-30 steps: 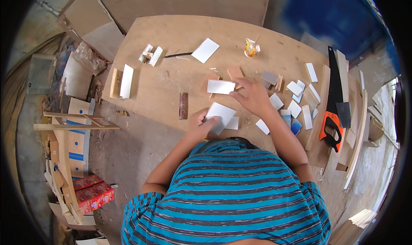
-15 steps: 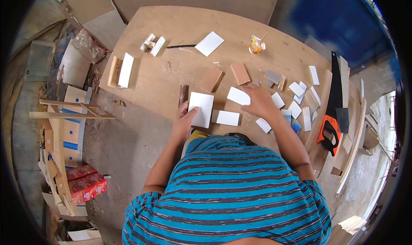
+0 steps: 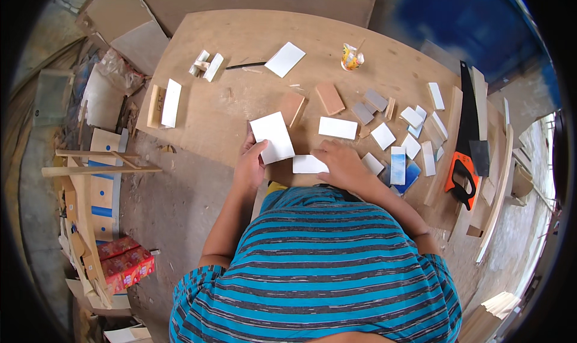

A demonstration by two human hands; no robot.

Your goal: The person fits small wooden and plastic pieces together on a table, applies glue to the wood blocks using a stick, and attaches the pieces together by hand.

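A: What stood on the far side of the tabletop (image 3: 210, 120)?
B: Cup (image 3: 350, 58), one, yellow-and-white, patterned; a thin stick (image 3: 360, 45) leaned in it.
A: Right end?
B: Handsaw (image 3: 465, 135), one, black blade, orange-and-black handle; it lay beside a timber strip (image 3: 448, 141).
A: Left, off the table?
B: Red packs (image 3: 129, 271), printed; farther up was a pale board (image 3: 102, 202), blue-banded.

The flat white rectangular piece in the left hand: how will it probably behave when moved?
The flat white rectangular piece, held along one side by the left hand, shows no visible sag, so it is probably stiff. Its flat shape suggests sliding, not rolling.
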